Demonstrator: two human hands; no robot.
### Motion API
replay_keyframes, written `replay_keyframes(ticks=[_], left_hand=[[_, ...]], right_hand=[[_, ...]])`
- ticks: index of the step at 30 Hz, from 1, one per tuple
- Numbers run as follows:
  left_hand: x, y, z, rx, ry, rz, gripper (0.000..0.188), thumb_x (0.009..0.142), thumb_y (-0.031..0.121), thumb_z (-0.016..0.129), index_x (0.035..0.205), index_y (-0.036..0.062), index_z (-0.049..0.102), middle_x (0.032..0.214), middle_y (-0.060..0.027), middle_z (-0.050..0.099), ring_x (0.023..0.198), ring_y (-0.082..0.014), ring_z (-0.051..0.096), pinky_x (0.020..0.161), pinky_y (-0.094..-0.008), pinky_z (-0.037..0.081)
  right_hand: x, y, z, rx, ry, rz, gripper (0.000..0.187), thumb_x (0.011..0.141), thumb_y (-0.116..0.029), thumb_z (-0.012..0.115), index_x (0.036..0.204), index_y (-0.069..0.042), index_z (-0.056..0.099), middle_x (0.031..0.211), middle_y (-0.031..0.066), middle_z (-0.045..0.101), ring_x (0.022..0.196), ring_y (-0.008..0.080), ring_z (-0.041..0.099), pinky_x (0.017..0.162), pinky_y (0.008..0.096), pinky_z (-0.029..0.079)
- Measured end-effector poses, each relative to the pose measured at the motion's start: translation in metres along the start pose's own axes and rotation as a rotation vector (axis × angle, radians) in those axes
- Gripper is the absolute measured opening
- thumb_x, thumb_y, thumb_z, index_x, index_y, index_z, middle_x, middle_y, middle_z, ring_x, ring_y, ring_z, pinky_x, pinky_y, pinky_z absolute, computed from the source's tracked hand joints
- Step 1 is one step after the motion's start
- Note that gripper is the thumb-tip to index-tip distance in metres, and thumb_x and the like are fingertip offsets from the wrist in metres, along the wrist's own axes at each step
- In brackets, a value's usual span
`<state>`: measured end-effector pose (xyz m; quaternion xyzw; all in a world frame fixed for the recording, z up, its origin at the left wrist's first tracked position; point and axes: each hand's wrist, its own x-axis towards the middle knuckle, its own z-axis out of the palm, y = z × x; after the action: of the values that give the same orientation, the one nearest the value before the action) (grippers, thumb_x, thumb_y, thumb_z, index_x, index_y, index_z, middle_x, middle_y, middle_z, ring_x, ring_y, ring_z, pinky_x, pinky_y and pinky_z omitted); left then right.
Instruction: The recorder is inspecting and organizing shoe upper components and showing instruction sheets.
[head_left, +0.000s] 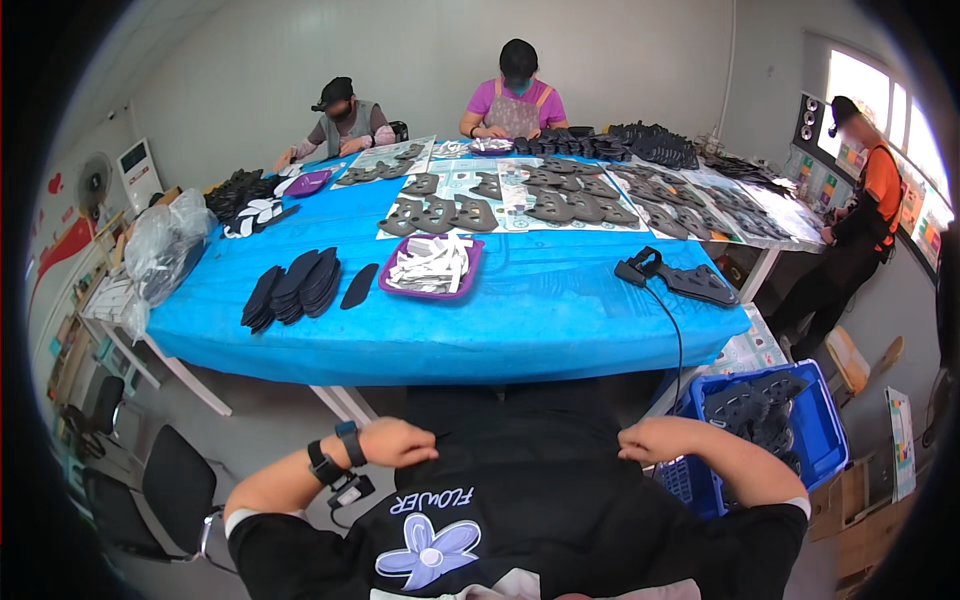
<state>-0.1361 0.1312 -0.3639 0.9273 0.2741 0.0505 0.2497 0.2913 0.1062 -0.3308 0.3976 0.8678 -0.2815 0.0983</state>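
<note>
Both my hands are closed on the black shirt (540,455) at my waist, drawing its lower part out sideways. My left hand (400,442), with dark bands on its wrist, grips the left side of the cloth. At the opposite side my right hand (655,440) pinches the fabric, near a blue crate. Ahead of both is a table with a blue cover (540,340). On it sit a purple basket (462,292) of white strips (425,266), stacks of black oval pads (305,285), and a dark shaped piece with a strap (695,284).
The blue crate (822,400) at my right holds dark pieces (755,415). A black cable (677,335) hangs over the table edge. Grey shaped parts (435,215) lie on printed sheets. Two people sit across the table; another stands at right. Black chairs (178,480) stand left.
</note>
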Motion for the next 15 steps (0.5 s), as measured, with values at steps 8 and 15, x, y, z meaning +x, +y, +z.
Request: replay_keyframes(ticks=[8,15], left_hand=[[0.049,-0.005,-0.006,0.58,0.166,0.139,0.018,0.078,0.024,0.052,0.068,0.0096,0.051,0.06,-0.0071,0.056,0.054,-0.0266,0.057,0.048,-0.0378,0.046],[0.027,-0.071,0.019,0.156,-0.256,-0.102,0.029,0.083,0.036,0.046,0.082,0.0091,0.057,0.069,-0.0154,0.059,0.067,-0.0302,0.059,0.059,-0.0395,0.047]], right_hand=[[-0.004,0.1,-0.022,-0.658,0.202,0.644,0.016,0.072,-0.015,0.053,0.082,-0.007,0.061,0.079,0.0086,0.065,0.074,0.0227,0.064,0.059,0.0393,0.05],[0.067,0.026,0.014,-0.464,0.164,0.301,0.023,0.077,-0.019,0.045,0.089,-0.005,0.06,0.075,0.0142,0.062,0.072,0.0291,0.062,0.063,0.0391,0.05]])
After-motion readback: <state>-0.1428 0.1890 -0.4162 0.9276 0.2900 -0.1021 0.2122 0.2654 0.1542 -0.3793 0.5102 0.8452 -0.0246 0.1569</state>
